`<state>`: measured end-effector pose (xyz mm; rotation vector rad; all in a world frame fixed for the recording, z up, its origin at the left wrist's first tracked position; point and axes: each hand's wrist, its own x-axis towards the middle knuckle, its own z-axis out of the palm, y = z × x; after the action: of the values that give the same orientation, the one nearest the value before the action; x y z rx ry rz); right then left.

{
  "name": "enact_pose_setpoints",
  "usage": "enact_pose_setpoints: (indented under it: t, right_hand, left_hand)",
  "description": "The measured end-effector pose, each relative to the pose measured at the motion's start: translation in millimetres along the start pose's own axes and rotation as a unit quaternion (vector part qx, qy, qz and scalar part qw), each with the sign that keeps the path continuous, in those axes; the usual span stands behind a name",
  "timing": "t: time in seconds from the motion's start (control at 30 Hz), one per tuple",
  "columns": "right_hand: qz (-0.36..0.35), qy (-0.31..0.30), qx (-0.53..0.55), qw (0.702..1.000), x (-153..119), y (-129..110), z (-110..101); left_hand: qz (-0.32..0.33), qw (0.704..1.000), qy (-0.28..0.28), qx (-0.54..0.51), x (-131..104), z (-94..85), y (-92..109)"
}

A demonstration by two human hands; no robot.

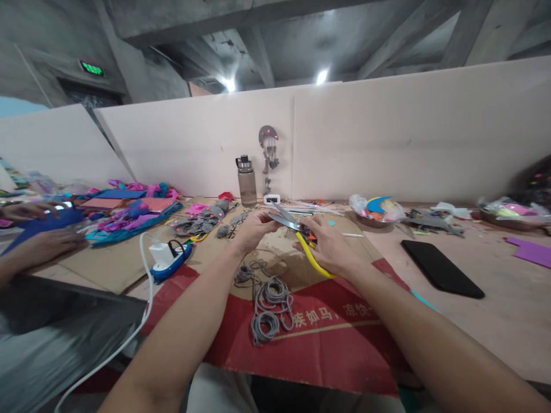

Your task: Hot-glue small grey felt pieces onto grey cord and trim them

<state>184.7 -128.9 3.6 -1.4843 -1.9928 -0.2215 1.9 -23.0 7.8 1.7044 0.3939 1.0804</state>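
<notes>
The right hand (pixel 326 241) grasps yellow-handled scissors (pixel 308 252) above the red-printed cardboard (pixel 235 338), blades angled toward the left hand (pixel 257 229) — its fingers bend near the tips, but whether they pinch anything I cannot tell. The work looks partway along: a gray crescent ornament (pixel 266 135) with hanging strands seems complete against the panel (pixel 181 143), while coils of gray cord (pixel 263 315) lie loose nearer the wearer — apparently unused.
</notes>
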Motion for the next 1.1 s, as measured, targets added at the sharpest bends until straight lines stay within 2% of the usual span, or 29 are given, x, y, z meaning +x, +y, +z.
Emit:
enact_pose_setpoints:
  t: [0.6,1.1]
  right_hand:
    - [-0.015,-0.01,-0.018,1.0,-0.7,2.1,-1.9]
    - [-0.016,-0.01,-0.088,0.996,-0.7,2.2,-6.5]
  left_hand:
    - [-0.017,1.0,0.007,-0.005,-0.7,0.0,0.1]
    - [-0.032,0.999,0.028,-0.006,-0.2,1.1,-1.1]
